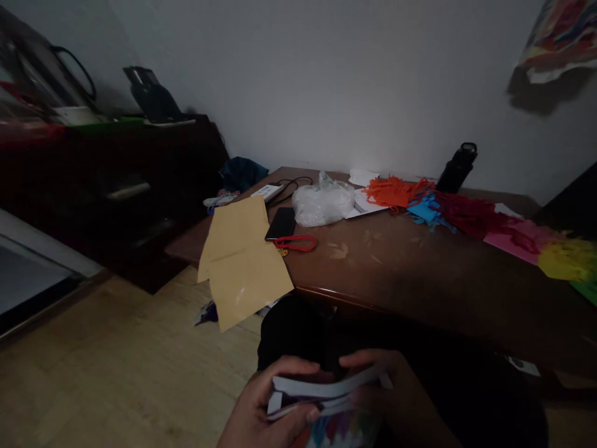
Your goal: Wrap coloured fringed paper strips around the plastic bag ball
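Low in the head view, over my lap, my left hand (268, 404) grips the left end of a white-edged paper packet (317, 389). My right hand (392, 389) closes around its other end, blurred by motion. The packet bulges open along its top edge, and blurred colours show on its lower front. What is inside cannot be made out. Beyond the hands is the brown table (354, 280), apart from them. Tan paper sheets (247, 255) overhang its left edge.
On the table lie a black phone (281, 224) with a red strap (296, 242), a white plastic bag (323, 202), orange shredded paper (396, 191), blue paper strips (428, 211), yellow paper (569, 258) and a dark bottle (458, 169). A dark cabinet (107, 162) stands left.
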A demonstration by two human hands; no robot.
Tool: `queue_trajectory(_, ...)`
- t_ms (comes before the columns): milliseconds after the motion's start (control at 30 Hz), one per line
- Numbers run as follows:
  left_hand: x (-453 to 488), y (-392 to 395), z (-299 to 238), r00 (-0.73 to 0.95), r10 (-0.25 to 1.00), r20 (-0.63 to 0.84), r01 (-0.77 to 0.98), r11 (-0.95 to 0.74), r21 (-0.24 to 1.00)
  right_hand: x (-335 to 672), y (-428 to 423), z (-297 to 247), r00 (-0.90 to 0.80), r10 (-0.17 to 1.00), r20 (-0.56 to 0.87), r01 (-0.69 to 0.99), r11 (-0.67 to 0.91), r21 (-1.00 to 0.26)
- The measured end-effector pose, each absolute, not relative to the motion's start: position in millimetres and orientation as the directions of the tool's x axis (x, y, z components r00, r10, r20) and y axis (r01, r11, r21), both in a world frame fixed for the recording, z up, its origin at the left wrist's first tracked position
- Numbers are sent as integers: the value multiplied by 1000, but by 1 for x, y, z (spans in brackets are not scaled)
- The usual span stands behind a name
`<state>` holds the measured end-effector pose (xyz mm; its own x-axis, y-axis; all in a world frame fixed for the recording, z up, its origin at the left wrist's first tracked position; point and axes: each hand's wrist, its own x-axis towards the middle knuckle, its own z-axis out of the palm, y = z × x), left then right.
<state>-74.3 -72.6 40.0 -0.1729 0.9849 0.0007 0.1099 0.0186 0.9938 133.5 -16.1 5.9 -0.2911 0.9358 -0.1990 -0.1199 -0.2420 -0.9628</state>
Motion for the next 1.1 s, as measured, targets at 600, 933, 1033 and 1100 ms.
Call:
queue_trajectory(600, -84, -69, 47, 21, 984, 179, 314, -177, 933, 163, 4, 3, -674, 344, 653, 331, 932, -150)
queue_trajectory(933, -84, -68, 36, 45, 982, 183, 335, -188, 923, 164, 8, 15, -739, 238, 630, 347, 936, 54)
queue_trajectory(1033, -84, -68, 33, 29, 981, 189, 356, -187, 916, 160, 10, 22, -699, 211, 683, 362, 928, 85)
queue_trajectory(1100, -84, -68, 31, 31, 978, 207, 366, -204, 908, 157, 11, 25, -682, 188, 707, 350, 932, 90)
